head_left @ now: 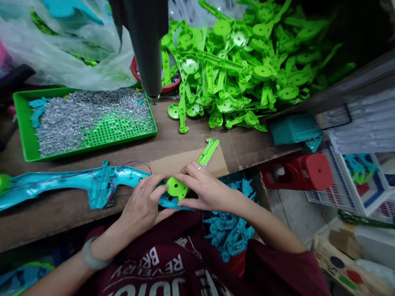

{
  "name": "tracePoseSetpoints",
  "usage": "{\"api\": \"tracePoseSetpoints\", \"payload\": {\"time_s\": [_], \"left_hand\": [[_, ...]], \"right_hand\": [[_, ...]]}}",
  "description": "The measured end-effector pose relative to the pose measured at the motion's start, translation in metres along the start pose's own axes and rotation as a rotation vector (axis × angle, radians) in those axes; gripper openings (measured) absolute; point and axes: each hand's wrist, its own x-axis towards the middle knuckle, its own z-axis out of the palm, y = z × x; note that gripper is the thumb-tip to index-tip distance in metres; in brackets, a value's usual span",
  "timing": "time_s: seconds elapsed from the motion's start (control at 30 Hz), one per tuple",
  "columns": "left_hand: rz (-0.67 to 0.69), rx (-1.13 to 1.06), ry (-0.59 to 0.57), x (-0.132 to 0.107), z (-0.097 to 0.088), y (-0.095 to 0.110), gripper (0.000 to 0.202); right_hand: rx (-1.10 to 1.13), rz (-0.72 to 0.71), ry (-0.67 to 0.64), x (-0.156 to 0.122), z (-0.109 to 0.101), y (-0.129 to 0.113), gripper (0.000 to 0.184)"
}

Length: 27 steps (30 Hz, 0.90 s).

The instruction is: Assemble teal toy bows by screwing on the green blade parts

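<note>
A long blue plastic shell with thin wires lies along the bench's near edge. My left hand is closed round its right end, thumb below, fingertips beside a bright green plastic part. That green part has a round disc with a small hole and a straight arm pointing away from me. It lies over the end of the blue shell. My right hand grips the green part from the right, fingers across it and thumb at the disc's lower side. Both palms hide where the two parts meet.
A green tray of small metal screws stands behind the shell. A dark tool hangs down above the bench. Loose green parts are heaped at the back. Blue parts fill a container below the right forearm. A cardboard piece lies under the work.
</note>
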Motion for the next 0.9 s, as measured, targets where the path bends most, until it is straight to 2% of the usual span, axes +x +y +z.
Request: {"api": "tracePoseSetpoints", "payload": {"time_s": [0.3,0.5,0.57,0.63,0.7,0.73,0.77,0.83,0.9], "left_hand": [[0.014,0.048,-0.008,0.0,0.002,0.001,0.049],[0.106,0.193,-0.074,0.002,-0.003,0.0,0.035],[0.141,0.211,-0.086,0.004,-0.004,0.002,0.032],[0.193,0.232,-0.126,0.006,-0.004,0.004,0.027],[0.239,0.256,-0.158,0.009,-0.002,0.007,0.029],[0.256,0.269,-0.16,0.01,-0.001,0.008,0.032],[0.27,0.283,-0.152,0.011,0.0,0.009,0.035],[0.298,0.316,-0.136,0.012,0.001,0.011,0.039],[0.326,0.351,-0.137,0.012,0.001,0.013,0.041]], "right_hand": [[-0.018,-0.025,-0.017,0.001,0.006,0.007,0.058],[0.073,-0.046,-0.03,-0.001,0.007,0.012,0.061],[0.097,-0.022,0.02,-0.005,0.003,0.012,0.059],[0.177,0.053,0.235,-0.008,-0.005,0.015,0.045],[0.316,0.218,0.604,-0.009,-0.016,0.024,0.019],[0.409,0.305,0.796,-0.007,-0.021,0.029,0.02],[0.511,0.371,0.955,-0.005,-0.027,0.035,0.029],[0.696,0.419,1.131,0.003,-0.038,0.045,0.04],[0.729,0.408,1.17,0.011,-0.049,0.049,0.042]]}}
